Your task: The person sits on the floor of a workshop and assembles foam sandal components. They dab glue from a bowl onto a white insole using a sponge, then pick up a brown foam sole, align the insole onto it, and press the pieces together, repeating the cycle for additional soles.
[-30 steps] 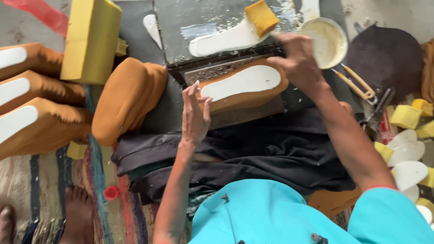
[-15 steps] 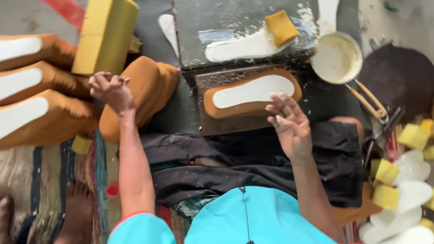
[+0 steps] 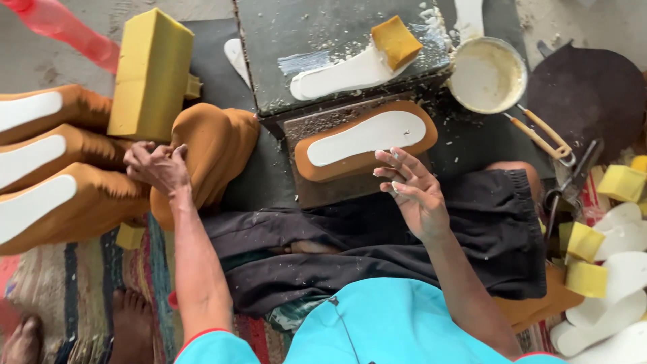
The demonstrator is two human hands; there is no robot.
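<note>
While your left hand (image 3: 158, 167) curls its fingers over the near-left edge of the tan leather stack (image 3: 205, 152), keep the pinch shallow so that only the top piece lifts; from this view I cannot tell whether you have one layer or several between the fingertips, so feel for the edge before you draw it away. That stack lies to the left of the dark work slab (image 3: 340, 50), just right of the yellow foam block (image 3: 151, 74) and of the three tan pieces with white insoles (image 3: 40, 158) lined up at the far left.

Your right hand (image 3: 411, 192) hangs free with its fingers spread and slightly bent, gripping nothing, just near the tan sole piece with the white insole (image 3: 367, 138) that rests on the lower step of the slab. Keeping those fingers off the white face seems wise, since they look smeared and the surface may be tacky.

On the far part of the slab a white insole (image 3: 344, 74) lies under an orange sponge (image 3: 397, 42), with the paste bowl (image 3: 486, 74) to its right. Beyond the bowl lie yellow-handled clippers (image 3: 539, 133), and cut foam blocks (image 3: 585, 259) and loose white insoles (image 3: 623, 266) crowd your right side, so bring the leather across low and straight, clear of the bowl's rim
</note>
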